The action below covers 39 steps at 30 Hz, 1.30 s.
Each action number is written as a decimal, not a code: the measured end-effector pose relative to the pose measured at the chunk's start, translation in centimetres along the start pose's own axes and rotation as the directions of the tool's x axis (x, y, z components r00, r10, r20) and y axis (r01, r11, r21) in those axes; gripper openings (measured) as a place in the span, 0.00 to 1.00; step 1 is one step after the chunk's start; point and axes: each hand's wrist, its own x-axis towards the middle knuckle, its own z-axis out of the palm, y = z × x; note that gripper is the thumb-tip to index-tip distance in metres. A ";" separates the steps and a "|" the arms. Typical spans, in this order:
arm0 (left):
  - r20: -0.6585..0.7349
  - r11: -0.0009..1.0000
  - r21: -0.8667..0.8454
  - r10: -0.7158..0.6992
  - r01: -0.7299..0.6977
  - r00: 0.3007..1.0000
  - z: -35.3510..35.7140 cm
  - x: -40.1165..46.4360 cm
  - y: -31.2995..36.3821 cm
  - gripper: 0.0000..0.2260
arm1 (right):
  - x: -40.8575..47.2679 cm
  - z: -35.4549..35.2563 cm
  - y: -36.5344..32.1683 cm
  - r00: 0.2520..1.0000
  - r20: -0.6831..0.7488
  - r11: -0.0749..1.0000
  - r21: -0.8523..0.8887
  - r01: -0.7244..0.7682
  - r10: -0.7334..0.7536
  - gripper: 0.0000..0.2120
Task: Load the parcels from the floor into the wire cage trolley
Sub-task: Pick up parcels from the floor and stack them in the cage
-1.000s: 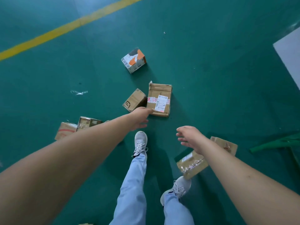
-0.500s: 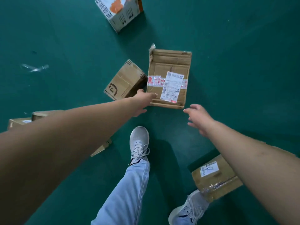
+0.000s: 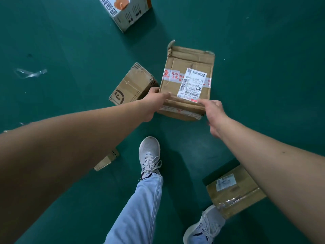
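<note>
Head view, looking down on green painted floor [image 3: 263, 85].

Brown cardboard parcel with white shipping label and red-printed tape [image 3: 188, 81]: lying flat on floor, centre of view, corners crumpled at far edge.

Left hand [image 3: 154, 103]: at near left corner of that parcel, thumb laid over top edge, fingers hidden down the side; gripping the corner.

Right hand [image 3: 212, 111]: at near right corner of same parcel, fingers reaching onto top face beside label; whether curled round the edge or only touching, cannot tell.

Smaller brown carton with black logo [image 3: 131, 85]: tilted, just beside left side of labelled parcel.

White box with orange print [image 3: 126, 13]: on floor at top edge, well apart.

Taped brown parcel with pale label [image 3: 232, 191]: near right foot, partly under right forearm.

Small cardboard piece [image 3: 107, 160]: under left forearm.

Clear plastic scrap [image 3: 29, 73]: far left.

Grey lace-up trainers [image 3: 149, 155], pale blue jeans [image 3: 139, 208].
</note>
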 end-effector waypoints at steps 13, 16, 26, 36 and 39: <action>0.166 0.984 -0.140 -0.088 0.112 0.982 -3.8 -28.8 10.7 0.25 | -29.1 -9.0 -10.6 0.996 -0.079 0.987 0.150 0.050 -0.038 0.26; 0.218 0.994 -0.076 -0.055 0.073 0.974 -4.7 -37.8 13.8 0.28 | -37.4 -11.2 -12.3 0.997 -0.075 0.970 0.243 0.030 -0.012 0.30; 0.378 0.958 0.259 0.013 -0.119 0.926 -2.9 -64.4 14.4 0.28 | -62.9 -19.1 -7.1 0.976 -0.216 0.828 0.546 0.126 -0.006 0.39; 0.583 0.694 0.587 -0.006 -0.417 0.812 5.5 -82.1 0.4 0.25 | -82.8 -21.4 14.3 0.921 -0.355 0.507 0.830 0.232 0.159 0.32; 0.641 0.607 0.618 -0.022 -0.499 0.767 7.5 -87.6 -6.1 0.25 | -88.6 -20.6 21.5 0.885 -0.418 0.407 0.859 0.311 0.205 0.32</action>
